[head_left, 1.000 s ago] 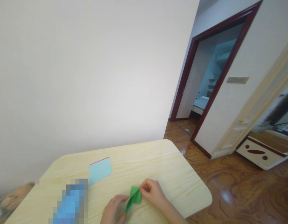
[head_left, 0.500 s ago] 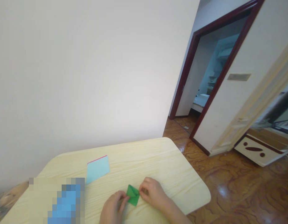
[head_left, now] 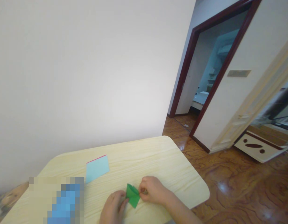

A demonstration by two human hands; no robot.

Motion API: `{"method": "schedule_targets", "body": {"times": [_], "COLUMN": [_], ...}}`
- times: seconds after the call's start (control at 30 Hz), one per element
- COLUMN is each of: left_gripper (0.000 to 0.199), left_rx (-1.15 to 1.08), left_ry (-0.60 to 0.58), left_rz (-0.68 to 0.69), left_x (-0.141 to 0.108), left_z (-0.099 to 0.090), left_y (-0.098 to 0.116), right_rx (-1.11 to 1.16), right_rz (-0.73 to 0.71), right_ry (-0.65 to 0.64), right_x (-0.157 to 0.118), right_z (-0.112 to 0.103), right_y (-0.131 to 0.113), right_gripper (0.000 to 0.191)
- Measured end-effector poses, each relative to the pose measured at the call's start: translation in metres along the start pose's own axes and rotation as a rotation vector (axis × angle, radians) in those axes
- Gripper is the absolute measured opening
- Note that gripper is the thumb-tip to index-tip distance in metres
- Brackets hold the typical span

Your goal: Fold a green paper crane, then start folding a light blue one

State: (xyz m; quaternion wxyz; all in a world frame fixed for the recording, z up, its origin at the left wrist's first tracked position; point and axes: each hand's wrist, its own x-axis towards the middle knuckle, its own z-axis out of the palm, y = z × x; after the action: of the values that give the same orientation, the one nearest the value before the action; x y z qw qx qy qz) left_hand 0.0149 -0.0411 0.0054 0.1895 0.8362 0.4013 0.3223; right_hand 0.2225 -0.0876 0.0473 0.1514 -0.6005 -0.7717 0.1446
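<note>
A small piece of folded green paper (head_left: 133,196) lies at the front of the light wood table, creased across its middle with a raised flap. My left hand (head_left: 114,206) pinches its left edge, the thumb near the lower side. From the right, my right hand (head_left: 153,189) has its thumb and forefinger closed on the paper's right corner. Both hands rest low over the tabletop. Farther back and to the left lies a light blue paper pad (head_left: 97,169) with a pink top edge, touched by neither hand.
The pale wood table (head_left: 158,155) has rounded corners and stands against a white wall (head_left: 99,77). A blurred-out patch with blue (head_left: 65,202) covers the front left. Beyond the right edge are a wooden floor (head_left: 228,183), a doorway and a low white cabinet (head_left: 253,146).
The green paper's folds have shifted slightly, and its lower part shows a little more. My right forearm has swung a bit to the right. The view has tilted slightly.
</note>
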Motion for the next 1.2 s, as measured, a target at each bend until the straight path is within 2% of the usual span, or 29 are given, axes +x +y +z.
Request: {"method": "schedule_targets", "body": {"times": [0.17, 0.33, 0.47, 0.6, 0.83, 1.2], "left_gripper": [0.016, 0.010, 0.012, 0.016, 0.012, 0.025], "left_rx": [-0.065, -0.098, -0.094, -0.070, -0.072, 0.056], "left_ry": [0.052, 0.071, 0.054, 0.059, 0.036, 0.060], "left_rz": [0.049, -0.018, 0.017, -0.018, 0.009, 0.219], "left_x": [-0.007, -0.007, -0.008, -0.013, -0.011, -0.017], "left_z": [0.005, 0.006, 0.006, 0.007, 0.007, 0.014], "left_y": [-0.004, 0.000, 0.002, 0.003, 0.004, -0.003], "right_rx": [-0.005, -0.015, -0.023, -0.030, -0.074, -0.071], "right_rz": [-0.003, -0.003, -0.007, -0.012, -0.007, 0.045], "right_ry": [0.006, 0.014, 0.015, 0.016, -0.003, 0.010], "right_x": [0.000, -0.001, -0.001, -0.002, -0.003, -0.008], "right_z": [0.002, 0.002, 0.002, 0.000, -0.007, 0.002], "right_y": [0.000, 0.000, 0.000, -0.001, -0.008, -0.008], "right_gripper": [0.011, 0.010, 0.009, 0.010, 0.010, 0.013]}}
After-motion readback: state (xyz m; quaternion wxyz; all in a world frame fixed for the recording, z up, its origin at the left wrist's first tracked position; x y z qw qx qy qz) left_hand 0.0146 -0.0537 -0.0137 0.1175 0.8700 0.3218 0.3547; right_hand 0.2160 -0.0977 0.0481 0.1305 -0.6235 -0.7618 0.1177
